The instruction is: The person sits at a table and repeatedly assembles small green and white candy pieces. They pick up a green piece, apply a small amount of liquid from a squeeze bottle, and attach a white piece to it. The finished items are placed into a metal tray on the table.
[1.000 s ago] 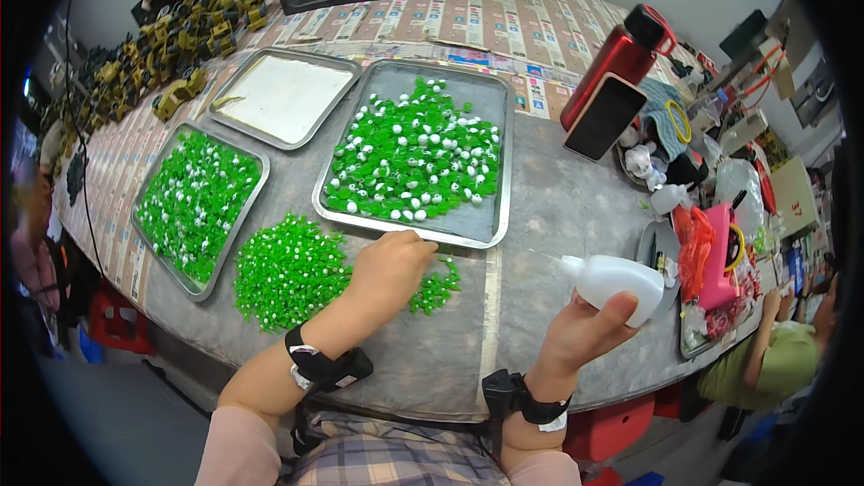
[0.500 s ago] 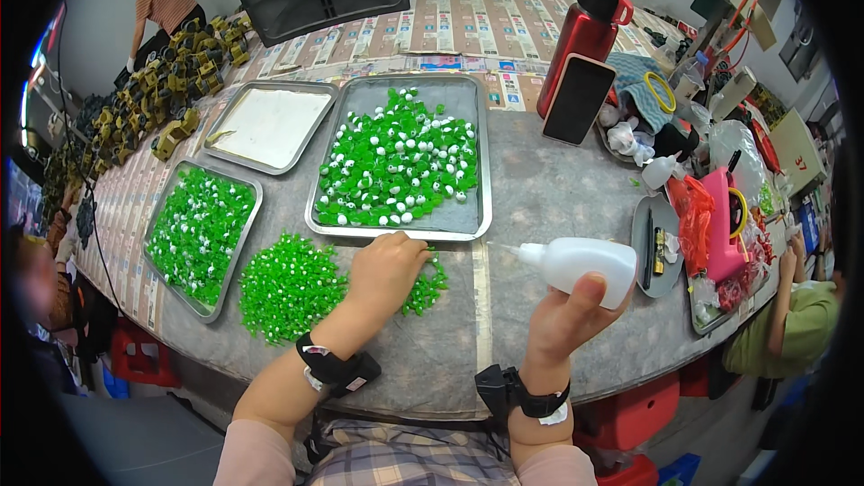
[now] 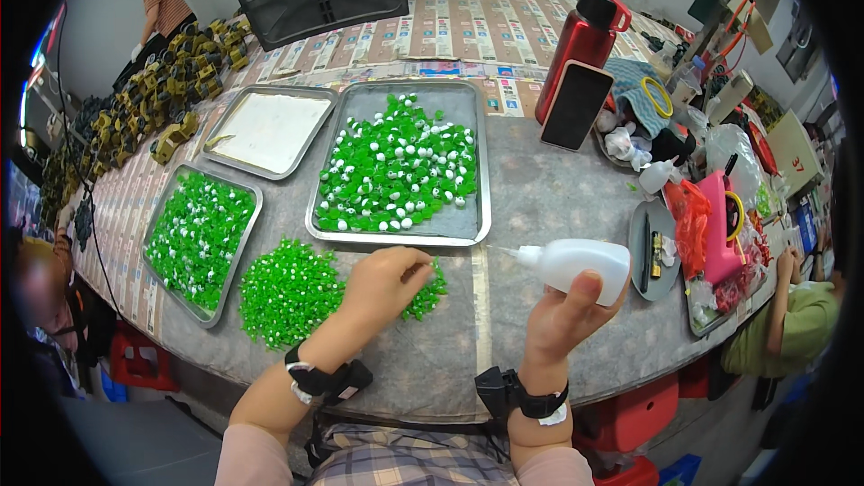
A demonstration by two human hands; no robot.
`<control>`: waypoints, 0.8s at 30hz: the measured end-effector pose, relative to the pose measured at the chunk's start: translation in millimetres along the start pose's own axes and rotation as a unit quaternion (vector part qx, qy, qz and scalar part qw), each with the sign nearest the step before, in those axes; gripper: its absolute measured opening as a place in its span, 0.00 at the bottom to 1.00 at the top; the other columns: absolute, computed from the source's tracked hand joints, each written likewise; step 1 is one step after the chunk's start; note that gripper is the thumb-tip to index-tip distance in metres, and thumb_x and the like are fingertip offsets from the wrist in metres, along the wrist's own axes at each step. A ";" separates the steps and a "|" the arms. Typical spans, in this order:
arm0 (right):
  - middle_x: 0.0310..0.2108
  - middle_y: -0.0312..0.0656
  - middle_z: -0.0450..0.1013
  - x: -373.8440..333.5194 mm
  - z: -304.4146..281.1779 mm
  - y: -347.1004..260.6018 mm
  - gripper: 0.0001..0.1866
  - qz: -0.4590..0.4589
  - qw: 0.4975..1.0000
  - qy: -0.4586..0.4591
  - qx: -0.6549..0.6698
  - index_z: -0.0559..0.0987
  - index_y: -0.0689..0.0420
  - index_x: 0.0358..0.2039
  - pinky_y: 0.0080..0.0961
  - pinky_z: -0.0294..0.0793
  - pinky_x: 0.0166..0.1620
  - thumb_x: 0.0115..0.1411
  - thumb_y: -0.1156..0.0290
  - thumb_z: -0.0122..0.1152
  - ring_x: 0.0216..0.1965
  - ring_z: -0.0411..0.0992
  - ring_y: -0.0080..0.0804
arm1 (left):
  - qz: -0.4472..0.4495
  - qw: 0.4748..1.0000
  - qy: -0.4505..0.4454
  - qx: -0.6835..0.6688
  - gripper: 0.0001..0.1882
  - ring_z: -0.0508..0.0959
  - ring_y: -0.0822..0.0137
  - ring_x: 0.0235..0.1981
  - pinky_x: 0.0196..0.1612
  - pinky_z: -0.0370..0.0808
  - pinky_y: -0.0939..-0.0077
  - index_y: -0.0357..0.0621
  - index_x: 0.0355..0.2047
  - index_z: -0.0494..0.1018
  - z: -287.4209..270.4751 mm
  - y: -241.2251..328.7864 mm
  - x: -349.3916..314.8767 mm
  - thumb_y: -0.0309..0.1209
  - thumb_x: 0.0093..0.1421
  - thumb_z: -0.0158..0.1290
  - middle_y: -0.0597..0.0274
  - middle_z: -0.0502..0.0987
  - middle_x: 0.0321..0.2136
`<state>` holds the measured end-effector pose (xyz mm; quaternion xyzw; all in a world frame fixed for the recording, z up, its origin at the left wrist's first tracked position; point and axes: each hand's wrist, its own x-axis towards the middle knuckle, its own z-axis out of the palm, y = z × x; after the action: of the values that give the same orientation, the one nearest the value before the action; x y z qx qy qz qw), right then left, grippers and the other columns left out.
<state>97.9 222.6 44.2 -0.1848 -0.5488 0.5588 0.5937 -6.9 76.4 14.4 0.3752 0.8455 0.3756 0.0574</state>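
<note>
My right hand (image 3: 562, 319) is wrapped round a white squeeze bottle (image 3: 585, 268), tilted with its thin nozzle pointing left. My left hand (image 3: 385, 283) is closed in a pinch just below the large metal tray (image 3: 483, 171); whatever its fingertips hold is hidden. It hovers at a small group of green pieces (image 3: 434, 297), with a larger heap of small green and white pieces (image 3: 292, 292) to its left. Inside the large tray lie many green pieces with white balls (image 3: 400, 157). Similar pieces fill a smaller tray (image 3: 255, 216) on the left.
A shallow tray with a white sheet (image 3: 270, 130) stands at the back left. A red flask (image 3: 571, 58) and a phone (image 3: 576, 106) stand at the back right. Right of the bottle are a grey dish (image 3: 641, 252) and a pink holder (image 3: 720, 234). Yellowish toy vehicles (image 3: 175, 130) pile up far left.
My left hand has drawn slightly back from the large tray's near edge, and its fingers have lifted a little. The bottle has shifted slightly left in my right hand.
</note>
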 end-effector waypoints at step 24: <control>0.25 0.38 0.61 -49.9 31.2 8.1 0.30 -0.023 0.973 -0.216 -0.078 0.60 0.62 0.34 0.15 0.65 0.21 0.46 0.46 0.54 0.23 0.65 0.22 | -0.180 0.886 -0.109 -0.413 0.07 0.72 0.82 0.23 0.25 0.68 0.89 0.37 0.27 0.70 -13.4 21.3 -30.2 0.28 0.49 0.52 0.65 0.75 0.22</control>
<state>78.8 169.6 25.5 -0.0925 -0.7097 0.5271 0.4581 22.1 57.3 32.7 0.1972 0.6551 0.6310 0.3659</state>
